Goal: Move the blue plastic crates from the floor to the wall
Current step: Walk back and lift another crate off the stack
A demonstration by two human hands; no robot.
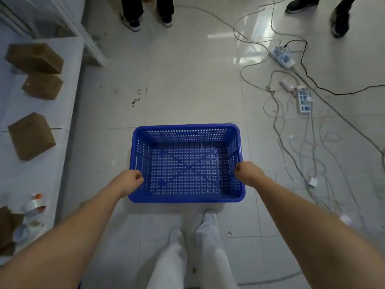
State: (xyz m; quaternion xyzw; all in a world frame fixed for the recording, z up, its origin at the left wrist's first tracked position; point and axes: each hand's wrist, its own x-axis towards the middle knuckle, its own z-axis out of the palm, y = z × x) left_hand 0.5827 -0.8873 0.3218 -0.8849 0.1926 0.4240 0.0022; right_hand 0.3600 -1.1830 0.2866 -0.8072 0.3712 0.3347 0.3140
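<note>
Nearest, at centre: blue crate, empty, perforated, gripped at its short side rims by left hand and right hand, both closed on it. Level carriage is advised; cables far right are best avoided. Far left: cardboard boxes, shut, contents unseen.

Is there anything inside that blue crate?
Nothing shows inside the blue crate: only its perforated floor. Left hand and right hand grip its side rims; the fingers outside the walls are hidden.
</note>
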